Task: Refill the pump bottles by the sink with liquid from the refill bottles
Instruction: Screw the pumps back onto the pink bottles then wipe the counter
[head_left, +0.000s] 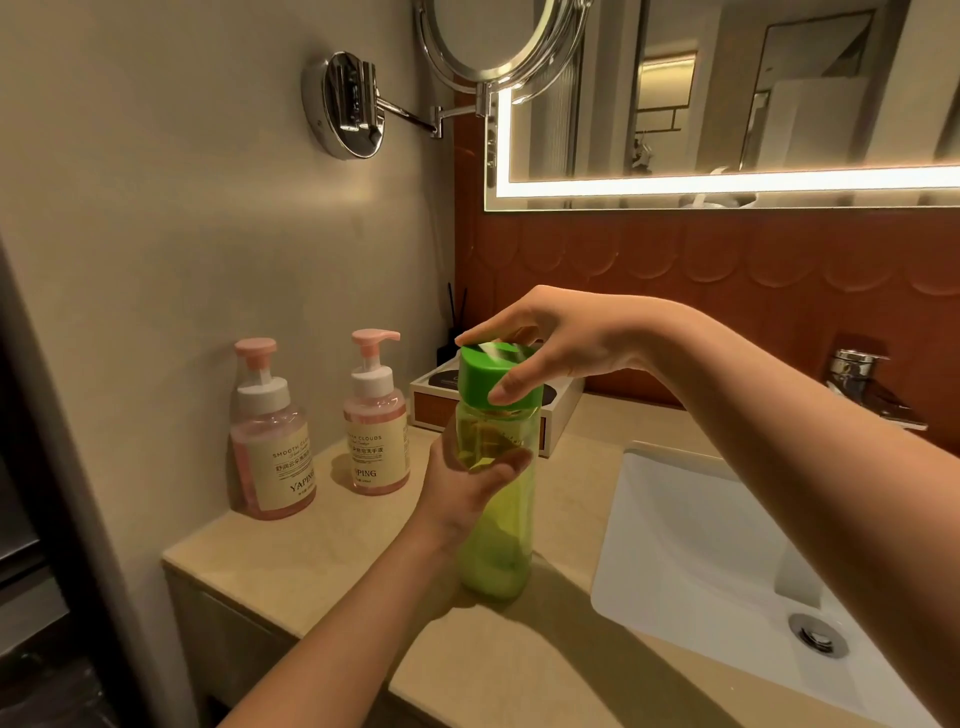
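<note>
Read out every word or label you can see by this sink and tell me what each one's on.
"SMOOTH CLOU", cut off at the edge: label of the left pump bottle.
"YAPIN", cut off: same label, lower down.
"TH CLOUDS": label of the right pump bottle.
"PING": same label, lower down.
Chinese lines on both labels: too small to read.
Faint print on the green refill bottle: blurred, unreadable.

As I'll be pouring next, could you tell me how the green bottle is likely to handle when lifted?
The green bottle looks like stiff plastic. Tall and narrow, it may tip if nudged. Its smooth wall could slip when wet.
</note>
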